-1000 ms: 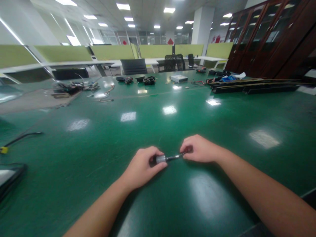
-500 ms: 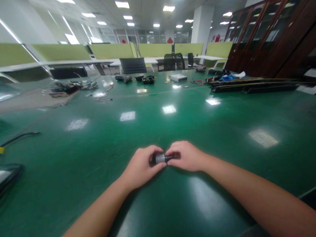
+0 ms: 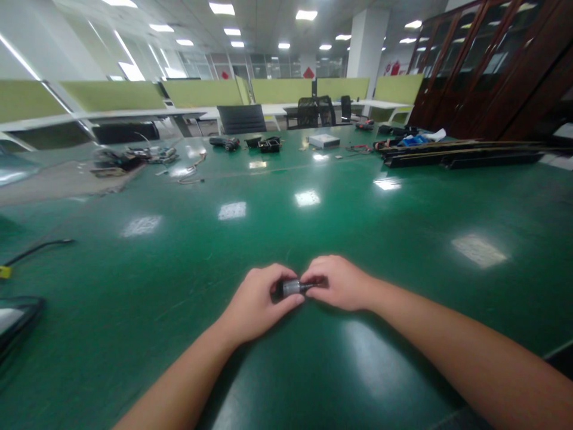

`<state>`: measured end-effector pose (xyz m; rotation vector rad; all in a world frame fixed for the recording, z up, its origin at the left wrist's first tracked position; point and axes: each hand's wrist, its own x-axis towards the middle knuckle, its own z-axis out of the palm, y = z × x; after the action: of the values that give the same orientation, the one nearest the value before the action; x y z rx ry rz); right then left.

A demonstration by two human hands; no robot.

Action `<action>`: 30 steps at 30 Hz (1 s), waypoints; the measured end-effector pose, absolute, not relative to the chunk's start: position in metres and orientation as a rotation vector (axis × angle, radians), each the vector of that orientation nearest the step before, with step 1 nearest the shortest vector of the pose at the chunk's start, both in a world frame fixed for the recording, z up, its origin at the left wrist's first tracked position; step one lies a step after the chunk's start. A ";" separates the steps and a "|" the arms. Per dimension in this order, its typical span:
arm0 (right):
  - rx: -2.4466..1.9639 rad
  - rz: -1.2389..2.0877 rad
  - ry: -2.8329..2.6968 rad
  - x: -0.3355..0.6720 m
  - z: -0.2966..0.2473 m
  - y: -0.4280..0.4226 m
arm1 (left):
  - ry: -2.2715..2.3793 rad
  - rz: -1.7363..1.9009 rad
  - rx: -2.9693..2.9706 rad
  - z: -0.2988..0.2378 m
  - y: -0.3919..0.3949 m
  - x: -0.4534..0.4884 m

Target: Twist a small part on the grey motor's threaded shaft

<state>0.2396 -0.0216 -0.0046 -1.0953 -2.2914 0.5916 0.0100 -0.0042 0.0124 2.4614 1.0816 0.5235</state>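
Observation:
Both my hands rest on the green table (image 3: 313,227) near its front edge, fingertips meeting. My left hand (image 3: 259,301) is closed around a small dark cylinder with a silver metal end (image 3: 292,287). My right hand (image 3: 338,282) pinches the thin dark rod that sticks out of that silver end; most of the rod is hidden under its fingers. The two parts are pushed close together between my hands.
A black cable with a yellow tip (image 3: 31,254) and a dark flat device (image 3: 15,319) lie at the left. Tools, cables and a small box (image 3: 324,141) sit at the far side. Long dark rails (image 3: 461,156) lie at the back right.
My right hand slid left along the rod toward my left hand, so the rod's visible length shrank. Since half a second ago the hands have hardly moved.

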 end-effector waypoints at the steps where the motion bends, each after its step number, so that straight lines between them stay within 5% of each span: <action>1: -1.090 0.593 -2.293 0.240 -0.005 -0.022 | 1.079 0.526 2.458 0.012 -0.004 0.010; 30: -1.128 0.634 -2.339 0.249 0.005 -0.027 | 1.081 0.521 2.440 0.011 -0.004 0.007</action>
<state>0.2491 -0.0274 0.0051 -1.1278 -2.3388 0.6337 0.0074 -0.0044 0.0115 2.4405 1.0806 0.5206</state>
